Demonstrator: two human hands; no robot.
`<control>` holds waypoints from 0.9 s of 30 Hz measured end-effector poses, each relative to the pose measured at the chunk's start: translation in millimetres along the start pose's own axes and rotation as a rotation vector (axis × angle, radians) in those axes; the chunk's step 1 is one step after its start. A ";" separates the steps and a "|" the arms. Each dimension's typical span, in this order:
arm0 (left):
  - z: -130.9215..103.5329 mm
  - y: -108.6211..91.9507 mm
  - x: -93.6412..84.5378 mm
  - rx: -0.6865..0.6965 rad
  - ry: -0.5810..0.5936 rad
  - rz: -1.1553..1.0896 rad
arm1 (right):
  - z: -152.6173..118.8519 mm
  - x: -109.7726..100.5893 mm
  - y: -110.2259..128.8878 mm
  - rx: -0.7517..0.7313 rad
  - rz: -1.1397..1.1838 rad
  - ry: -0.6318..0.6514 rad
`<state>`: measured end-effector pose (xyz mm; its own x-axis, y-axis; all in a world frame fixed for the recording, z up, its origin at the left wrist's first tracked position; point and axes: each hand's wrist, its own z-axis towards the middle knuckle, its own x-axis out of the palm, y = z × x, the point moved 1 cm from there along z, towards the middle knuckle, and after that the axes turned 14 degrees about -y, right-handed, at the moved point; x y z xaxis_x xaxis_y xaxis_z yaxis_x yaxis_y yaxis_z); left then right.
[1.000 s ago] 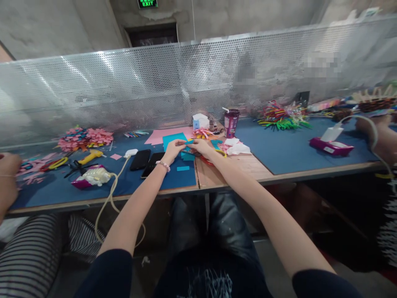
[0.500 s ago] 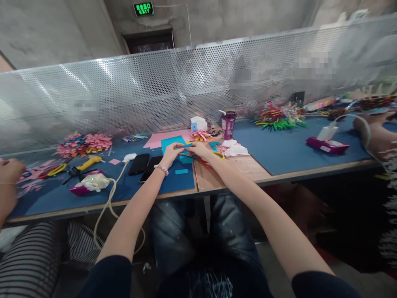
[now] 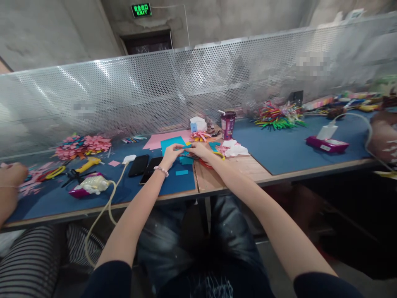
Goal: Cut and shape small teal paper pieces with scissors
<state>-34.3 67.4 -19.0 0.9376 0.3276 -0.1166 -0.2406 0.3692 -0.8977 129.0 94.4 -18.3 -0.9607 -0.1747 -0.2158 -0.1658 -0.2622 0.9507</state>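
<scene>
The person's left hand [image 3: 171,155] and right hand [image 3: 200,151] are meeting over the middle of the tabletop [image 3: 173,188], their fingers pinching a small blue strip [image 3: 187,147] between them. The left fingers are gripping its left end and the right fingers its right end; whether it is being folded or only held, the view is not telling.

As for progress, the held strip is looking already cut but unfinished, and a loose blue piece [image 3: 181,172] is lying flat on the near side. A large blue sheet [image 3: 167,142] is lying just beyond the left hand, and pink sheets [image 3: 151,141] are spreading behind it, seemingly leaving more paper uncut. Scissors [image 3: 221,155] are resting partly beneath the right hand. Pink and yellow fringed paper [image 3: 201,135] is sitting farther back, looking more worked; how many pieces are remaining cannot be told.

On the far wall, a green-lit sign [image 3: 141,10] is reading "EXIT" below Chinese characters. The purple cup [image 3: 228,126], right of the fringed paper, is carrying print too small to read, and the blue-and-white tissue box [image 3: 197,125] beside it is showing no legible brand. Two dark phones [image 3: 138,165] are lying to the left, displaying no readable writing.
</scene>
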 end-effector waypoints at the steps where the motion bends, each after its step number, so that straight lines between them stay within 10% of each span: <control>1: -0.1 0.1 0.1 0.001 0.000 -0.001 | 0.3 0.0 -0.2 -0.001 0.002 -0.002; 27: -5.2 -7.2 -1.3 0.014 0.013 0.002 | 5.6 0.9 -6.6 -0.009 0.162 -0.028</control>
<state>-32.5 59.7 -14.6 0.9403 0.3170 -0.1239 -0.2458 0.3807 -0.8914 128.0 101.3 -23.5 -0.9806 -0.1885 -0.0536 -0.0066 -0.2413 0.9704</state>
